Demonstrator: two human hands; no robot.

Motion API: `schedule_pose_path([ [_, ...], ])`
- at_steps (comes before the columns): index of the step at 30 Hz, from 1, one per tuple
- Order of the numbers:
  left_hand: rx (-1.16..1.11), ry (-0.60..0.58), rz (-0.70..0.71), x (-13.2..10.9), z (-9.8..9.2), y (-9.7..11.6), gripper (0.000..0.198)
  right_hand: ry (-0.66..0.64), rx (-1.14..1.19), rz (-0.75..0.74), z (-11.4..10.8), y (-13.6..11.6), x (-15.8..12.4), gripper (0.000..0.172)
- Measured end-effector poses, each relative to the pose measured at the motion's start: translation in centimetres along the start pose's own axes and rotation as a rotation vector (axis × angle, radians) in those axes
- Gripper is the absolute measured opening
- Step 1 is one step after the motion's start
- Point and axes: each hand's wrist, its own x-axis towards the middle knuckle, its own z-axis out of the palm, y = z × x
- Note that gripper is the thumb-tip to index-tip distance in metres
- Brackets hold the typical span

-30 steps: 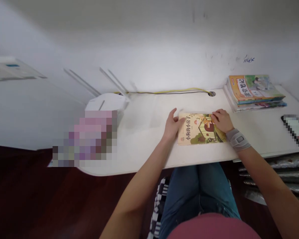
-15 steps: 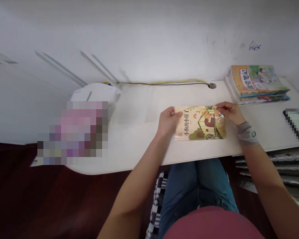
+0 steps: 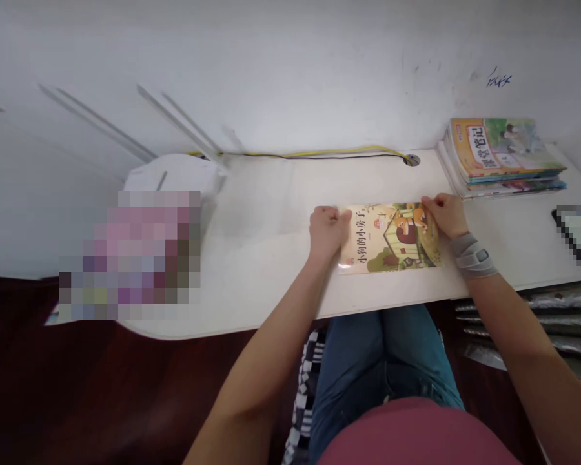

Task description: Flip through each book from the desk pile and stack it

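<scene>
Between my hands is a thin picture book (image 3: 392, 239) with a yellow illustrated cover, showing a small house and animals, its title running sideways along the left end. It is at the front part of the white desk (image 3: 261, 271); whether it touches the surface I cannot tell. My left hand (image 3: 328, 231) pinches its left edge, thumb on the cover and fingers curled behind. At the upper right corner, my right hand (image 3: 444, 213) grips it between thumb and fingers. A grey wrist wrap (image 3: 474, 256) covers my right wrist.
Several books in a stack (image 3: 508, 155) stand at the back right. A phone-like device (image 3: 578, 239), blurred, lies at the right. On the left are a white router (image 3: 174, 171) with antennas and a pixelated pink item (image 3: 145, 226). Cables (image 3: 319, 154) run along the wall to a desk hole (image 3: 411, 160).
The view has shifted slightly. My right hand has shifted a little along the book's upper right corner. Both hands still hold the book.
</scene>
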Motion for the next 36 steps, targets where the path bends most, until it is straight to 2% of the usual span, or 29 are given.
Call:
schedule_pose_path([
  [2, 0.261, -0.025, 0.052, 0.1, 0.1, 0.0, 0.029, -0.011, -0.252, 0.019, 0.4, -0.1, -0.1, 0.038],
  [5, 0.471, -0.059, 0.061, 0.1, 0.0, 0.2, 0.023, -0.049, -0.454, 0.063, 0.8, -0.3, -0.4, 0.037],
  [6, 0.494, -0.056, 0.061, 0.0, -0.1, 0.3, 0.022, -0.049, -0.473, 0.072, 0.8, -0.3, -0.5, 0.036],
  [10, 0.529, -0.063, 0.150, -0.4, -0.1, 0.2, 0.042, -0.024, -0.467, 0.017, 0.8, -0.2, -0.7, 0.031],
  [13, 0.596, -0.089, 0.223, -0.7, 0.2, 0.0, 0.037, -0.046, -0.518, -0.029, 0.9, -0.2, -0.8, 0.027],
  [16, 0.664, -0.067, 0.234, -0.6, 0.7, 0.3, 0.038, -0.057, -0.584, -0.044, 1.1, -0.5, -1.0, 0.028],
  [19, 0.727, -0.052, 0.253, 0.1, 1.3, 0.8, 0.042, -0.059, -0.611, -0.051, 1.2, -0.7, -1.1, 0.028],
  [22, 0.750, -0.091, 0.259, 1.3, 1.5, 1.5, 0.042, -0.080, -0.606, -0.034, 1.1, -0.7, -1.0, 0.029],
  [25, 0.584, -0.162, 0.123, 2.1, 1.0, 2.0, 0.037, -0.099, -0.600, -0.019, 1.0, -0.6, -0.9, 0.030],
  [29, 0.042, -0.192, -0.110, 1.0, -0.9, 1.2, 0.034, -0.091, -0.574, -0.021, 0.9, -0.5, -0.9, 0.031],
  [30, -0.094, -0.236, -0.175, 0.3, -1.4, 0.8, 0.037, -0.085, -0.562, -0.021, 0.9, -0.5, -0.9, 0.031],
  [32, -0.318, -0.411, -0.289, -1.5, -2.1, 0.0, 0.040, -0.077, -0.540, -0.021, 1.0, -0.6, -0.9, 0.030],
  [34, -0.461, -0.559, -0.321, -3.3, -2.6, -0.6, 0.037, -0.071, -0.526, -0.019, 1.1, -0.5, -0.9, 0.030],
  [36, -0.533, -0.556, -0.278, -4.7, -2.8, -0.7, 0.034, -0.074, -0.502, -0.012, 1.0, -0.3, -0.7, 0.031],
])
